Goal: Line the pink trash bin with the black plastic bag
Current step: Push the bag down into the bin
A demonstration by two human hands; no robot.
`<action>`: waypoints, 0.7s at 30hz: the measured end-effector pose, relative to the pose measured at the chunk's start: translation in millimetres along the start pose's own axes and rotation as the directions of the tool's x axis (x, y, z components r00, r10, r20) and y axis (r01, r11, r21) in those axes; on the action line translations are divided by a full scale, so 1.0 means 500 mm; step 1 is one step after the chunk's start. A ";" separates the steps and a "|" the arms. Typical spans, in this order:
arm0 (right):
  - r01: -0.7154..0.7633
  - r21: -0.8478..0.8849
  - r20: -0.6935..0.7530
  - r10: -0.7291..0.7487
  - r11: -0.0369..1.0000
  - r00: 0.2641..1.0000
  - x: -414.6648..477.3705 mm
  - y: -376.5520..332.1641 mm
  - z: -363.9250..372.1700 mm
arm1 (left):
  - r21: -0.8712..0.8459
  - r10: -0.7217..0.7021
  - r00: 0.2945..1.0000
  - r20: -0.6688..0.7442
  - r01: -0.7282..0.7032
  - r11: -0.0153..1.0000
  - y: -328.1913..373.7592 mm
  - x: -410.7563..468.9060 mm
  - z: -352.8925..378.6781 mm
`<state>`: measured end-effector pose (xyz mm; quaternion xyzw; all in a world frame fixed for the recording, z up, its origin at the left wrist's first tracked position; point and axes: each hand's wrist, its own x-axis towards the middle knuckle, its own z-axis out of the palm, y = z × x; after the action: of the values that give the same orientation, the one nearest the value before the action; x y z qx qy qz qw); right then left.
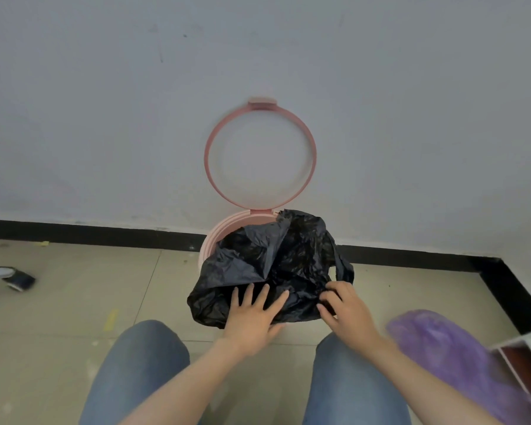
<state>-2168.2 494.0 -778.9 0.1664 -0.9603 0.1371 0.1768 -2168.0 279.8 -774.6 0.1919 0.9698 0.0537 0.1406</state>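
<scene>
**Black bag bunched over the pink bin's mouth**

From the head camera, the pink trash bin (210,237) stood on the tiled floor (74,302) against the foot of the white wall (105,102), its pink ring (260,154) flipped up and leaning on that wall. The black plastic bag (276,262) lay crumpled across the bin's opening, spilling over the near rim. The left hand (253,317) pressed flat on the bag's near edge, fingers spread wide. The right hand (347,311) had its fingers curled, pinching a fold of the bag at its right side. A purple object (436,342), blurred, lay on the floor beside the right knee
</scene>
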 end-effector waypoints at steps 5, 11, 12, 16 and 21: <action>-0.273 0.196 0.260 0.219 0.942 0.940 0.007 -0.035 0.041 | 0.097 -0.037 0.999 -0.007 0.038 0.995 -0.006 -0.019 0.007; -0.651 0.562 0.376 0.544 0.510 0.750 0.024 -0.067 0.061 | 0.213 0.066 0.995 -0.080 -0.047 0.976 -0.017 -0.052 0.061; -0.659 0.607 0.406 0.540 0.444 0.737 0.026 -0.063 0.063 | 0.228 0.090 0.990 -0.105 -0.064 0.972 -0.018 -0.059 0.072; -0.659 0.582 0.193 0.707 0.476 0.681 0.046 -0.030 0.034 | 0.257 0.178 0.904 -0.388 -0.079 0.963 -0.011 -0.069 0.067; -0.586 0.151 0.024 0.589 0.796 0.808 0.096 -0.030 0.005 | 0.187 -0.016 0.863 -0.505 0.128 0.974 -0.030 0.009 -0.045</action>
<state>-2205.9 466.6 -759.6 -0.1281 -0.9491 0.2595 0.1240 -2183.8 266.8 -756.6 0.1488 0.9795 -0.0084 -0.1352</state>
